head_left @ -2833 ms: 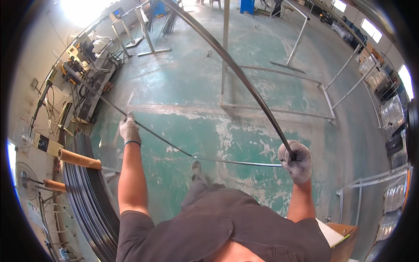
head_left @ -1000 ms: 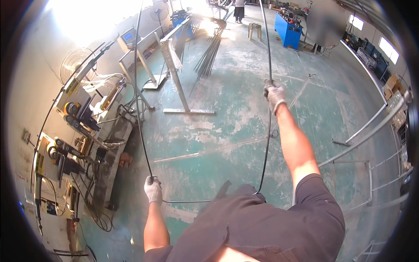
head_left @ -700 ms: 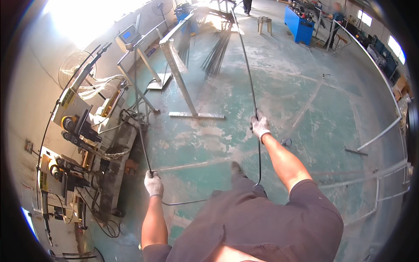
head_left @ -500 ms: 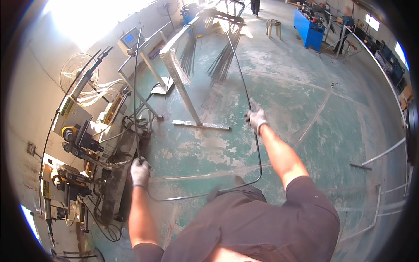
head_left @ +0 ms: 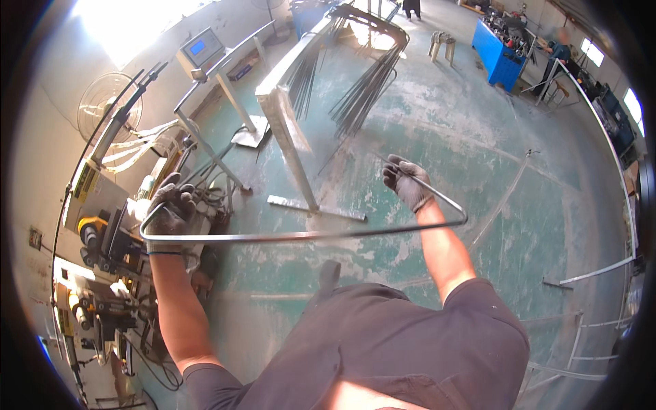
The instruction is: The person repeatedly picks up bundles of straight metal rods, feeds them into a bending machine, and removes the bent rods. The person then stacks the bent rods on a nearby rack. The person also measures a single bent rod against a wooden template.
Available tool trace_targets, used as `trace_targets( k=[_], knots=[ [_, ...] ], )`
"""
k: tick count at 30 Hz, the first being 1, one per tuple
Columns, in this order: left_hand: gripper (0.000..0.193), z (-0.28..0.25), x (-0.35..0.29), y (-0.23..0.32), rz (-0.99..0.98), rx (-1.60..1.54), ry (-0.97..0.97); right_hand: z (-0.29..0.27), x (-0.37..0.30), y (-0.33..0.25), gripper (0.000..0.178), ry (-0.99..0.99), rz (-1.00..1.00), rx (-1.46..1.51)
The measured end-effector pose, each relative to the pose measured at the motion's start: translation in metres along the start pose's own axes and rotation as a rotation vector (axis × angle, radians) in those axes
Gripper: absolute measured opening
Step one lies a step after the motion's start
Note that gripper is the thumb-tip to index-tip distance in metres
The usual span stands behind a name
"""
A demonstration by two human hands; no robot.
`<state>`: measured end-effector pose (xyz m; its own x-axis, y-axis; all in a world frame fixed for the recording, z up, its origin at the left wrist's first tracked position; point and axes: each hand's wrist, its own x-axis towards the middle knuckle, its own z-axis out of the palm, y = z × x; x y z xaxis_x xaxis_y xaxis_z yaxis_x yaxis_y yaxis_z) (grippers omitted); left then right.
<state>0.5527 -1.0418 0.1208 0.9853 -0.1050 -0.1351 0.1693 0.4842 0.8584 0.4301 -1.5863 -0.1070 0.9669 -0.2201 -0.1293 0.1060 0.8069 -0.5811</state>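
A thin metal rod (head_left: 301, 237), bent into a U, spans the space before my body. Its crosspiece runs level, with a bend at each end. My left hand (head_left: 172, 206), in a grey work glove, curls round the rod near its left bend. Near the right-hand leg, my gloved right hand (head_left: 410, 183) has its fingers closed on the rod. Where the two legs end cannot be made out. Beyond my hands stands a metal rack (head_left: 295, 150) on a flat foot, with a bundle of similar bent rods (head_left: 365, 92) hanging from it.
Machine units (head_left: 102, 239) with cables line the wall at left, below a round fan (head_left: 109, 109). A control box (head_left: 200, 49) with a blue screen stands behind. Farther off are a stool (head_left: 443, 48), a blue workbench (head_left: 497, 51) and a person (head_left: 557, 58). Metal frames (head_left: 577, 342) lie at right.
Both hands have raised and tipped the rod, so its crosspiece now lies higher, across my forearms. My left hand moved up and to the left; the right hand's grip turned.
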Motion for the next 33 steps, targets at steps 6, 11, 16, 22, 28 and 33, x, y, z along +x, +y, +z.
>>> trace_targets(
  k=[6, 11, 16, 22, 28, 33],
  knots=[
    [0.025, -0.022, 0.159, -0.027, 0.118, -0.019, -0.092, 0.054, 0.025, -0.021, 0.078, 0.145, -0.183, -0.036],
    [0.030, 0.052, 0.221, -0.028, -0.006, -0.205, -0.056, 0.074, 0.046, -0.064, 0.063, 0.345, -0.568, -0.691],
    [0.028, 0.089, 0.285, -0.054, 0.006, -0.153, -0.079, 0.118, 0.115, -0.111, 0.042, 0.532, -1.070, -0.760],
    [0.025, 0.118, 0.366, -0.068, 0.002, -0.270, -0.083, 0.179, 0.174, -0.149, 0.050, 0.293, -1.099, -0.885],
    [0.051, 0.132, 0.395, -0.089, 0.125, 0.192, -0.036, 0.117, 0.301, -0.177, 0.044, 0.246, -0.909, -0.520],
    [0.046, 0.062, 0.361, -0.131, 0.032, 0.095, 0.065, 0.017, 0.423, -0.162, 0.044, 0.668, -0.824, -0.558]
  ],
)
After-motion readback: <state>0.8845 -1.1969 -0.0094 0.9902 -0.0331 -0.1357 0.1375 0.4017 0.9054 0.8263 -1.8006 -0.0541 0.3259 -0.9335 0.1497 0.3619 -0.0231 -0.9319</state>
